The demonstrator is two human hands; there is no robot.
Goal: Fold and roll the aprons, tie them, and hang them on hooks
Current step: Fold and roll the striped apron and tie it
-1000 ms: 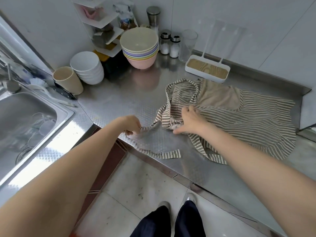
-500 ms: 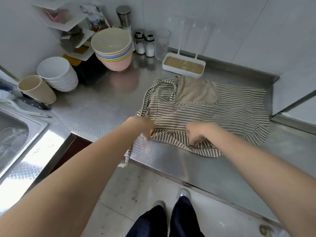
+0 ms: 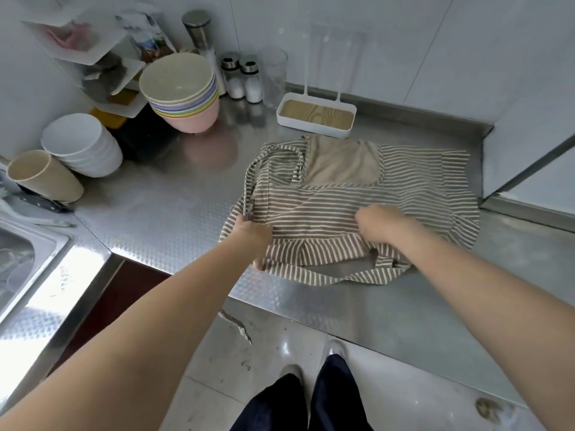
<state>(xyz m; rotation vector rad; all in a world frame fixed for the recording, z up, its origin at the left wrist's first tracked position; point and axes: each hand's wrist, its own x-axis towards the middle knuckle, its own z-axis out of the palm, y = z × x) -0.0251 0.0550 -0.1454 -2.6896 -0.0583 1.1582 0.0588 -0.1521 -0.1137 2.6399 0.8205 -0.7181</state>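
Observation:
A brown-and-cream striped apron (image 3: pixel 389 188) with a plain beige pocket lies spread on the steel counter (image 3: pixel 174 213). My left hand (image 3: pixel 253 236) grips the apron's left edge, where the neck strap meets the cloth. My right hand (image 3: pixel 378 223) rests on the middle of the apron near its front hem, fingers curled into the fabric. A striped tie (image 3: pixel 326 276) trails along the counter's front edge below the apron, and another tie end (image 3: pixel 236 326) hangs over the edge toward the floor.
A stack of pastel bowls (image 3: pixel 180 88), white bowls (image 3: pixel 82 144) and a beige cup (image 3: pixel 40 175) stand at the left. Salt shakers (image 3: pixel 242 77), a glass and a white tray (image 3: pixel 315 115) line the back wall. A sink (image 3: pixel 18 259) lies far left.
The apron now lies flatter and more spread out. My left hand has moved right from the loose tie to the apron's left edge; my right hand has shifted right along the cloth.

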